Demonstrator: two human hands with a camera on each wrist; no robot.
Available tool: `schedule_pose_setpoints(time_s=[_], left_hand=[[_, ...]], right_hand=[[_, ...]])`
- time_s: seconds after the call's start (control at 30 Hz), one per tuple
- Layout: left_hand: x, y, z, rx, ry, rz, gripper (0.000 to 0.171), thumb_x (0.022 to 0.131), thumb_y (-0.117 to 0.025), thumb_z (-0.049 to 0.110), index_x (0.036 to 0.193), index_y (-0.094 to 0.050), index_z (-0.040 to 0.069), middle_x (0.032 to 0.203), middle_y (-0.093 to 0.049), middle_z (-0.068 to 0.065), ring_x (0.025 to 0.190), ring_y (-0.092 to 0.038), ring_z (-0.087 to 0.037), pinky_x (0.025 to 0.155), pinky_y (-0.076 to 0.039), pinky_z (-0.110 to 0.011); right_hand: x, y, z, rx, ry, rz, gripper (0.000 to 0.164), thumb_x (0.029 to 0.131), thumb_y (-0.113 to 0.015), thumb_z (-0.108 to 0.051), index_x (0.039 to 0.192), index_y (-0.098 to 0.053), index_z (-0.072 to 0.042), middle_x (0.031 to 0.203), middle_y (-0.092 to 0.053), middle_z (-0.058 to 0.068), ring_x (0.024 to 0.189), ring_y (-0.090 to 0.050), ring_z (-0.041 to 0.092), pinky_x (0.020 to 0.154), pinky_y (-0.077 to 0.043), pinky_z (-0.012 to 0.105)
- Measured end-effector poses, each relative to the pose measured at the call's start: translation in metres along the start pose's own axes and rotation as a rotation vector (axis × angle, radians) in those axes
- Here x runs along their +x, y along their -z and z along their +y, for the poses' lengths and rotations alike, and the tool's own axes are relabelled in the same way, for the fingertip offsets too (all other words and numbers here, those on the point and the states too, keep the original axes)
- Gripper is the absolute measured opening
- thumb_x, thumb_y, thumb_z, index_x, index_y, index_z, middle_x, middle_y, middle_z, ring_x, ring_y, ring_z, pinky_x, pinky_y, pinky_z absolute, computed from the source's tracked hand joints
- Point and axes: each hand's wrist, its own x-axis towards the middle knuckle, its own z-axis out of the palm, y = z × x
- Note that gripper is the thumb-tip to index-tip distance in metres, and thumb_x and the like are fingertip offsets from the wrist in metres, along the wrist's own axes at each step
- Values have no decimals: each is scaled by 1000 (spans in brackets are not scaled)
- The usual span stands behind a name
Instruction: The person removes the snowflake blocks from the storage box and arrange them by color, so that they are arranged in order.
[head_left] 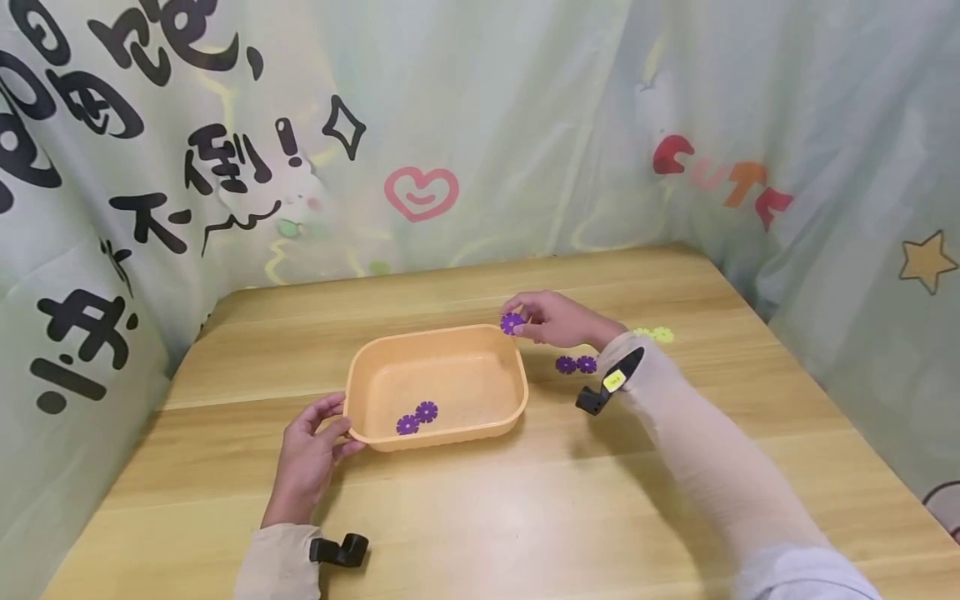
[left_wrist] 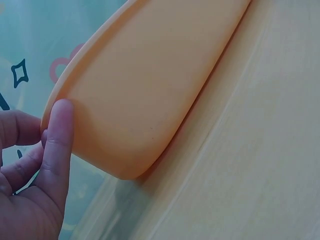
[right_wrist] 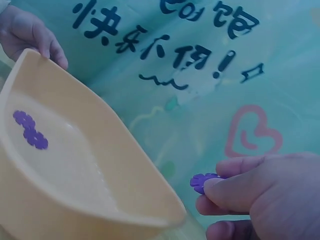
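Note:
My left hand [head_left: 306, 454] grips the near-left corner of an orange plastic basin [head_left: 465, 379], thumb and fingers on either side of its rim in the left wrist view. Inside the basin, two purple snowflake discs [head_left: 417, 417] lie side by side near the front wall. My right hand [head_left: 561, 320] pinches a purple snowflake disc [right_wrist: 201, 182] between thumb and fingers, just beyond the basin's far-right corner. Part of that disc is hidden by the fingertips. Another pair of purple discs [head_left: 576, 364] lies on the table below the right wrist.
Yellow-green discs [head_left: 662, 334] lie right of the right wrist, partly covered by it. The wooden table [head_left: 510, 517] meets a printed curtain [head_left: 510, 100] at the back and sides. A black wrist camera mount [head_left: 592, 400] sticks out from the right sleeve.

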Motion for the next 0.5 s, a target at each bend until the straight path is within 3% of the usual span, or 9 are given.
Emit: schedule_pose_setpoints(time_s=[0.13,0.4,0.5], left_hand=[[0,1,-3,-3,-20,-7,41,93,-50,-11,133,-45,-4,117,-42,-13,79,-56,-13,69,-62,-29],[2,-1,-2,-8,-16,-5,41,92,-51,-11,133,-45,-6,118,-42,-14,79,-56,-14,68,-62,-28],[1,0,-2,-7,-21,-7,41,93,-51,-11,133,-45,-7,118,-41,-14,80,-56,-14,68,-62,-28]], right_hand=[[-13,4,11,0,-7,59,33,92,-64,-3,124,-59,-5,86,-64,8,73,-60,23,61,-54,30],[-43,15,35,92,-87,75,33,94,-58,1,127,-52,2,96,-64,23,77,-65,40,67,-60,48],[-55,18,45,118,-117,82,34,96,-57,-1,129,-51,3,102,-62,26,82,-66,41,72,-60,50]])
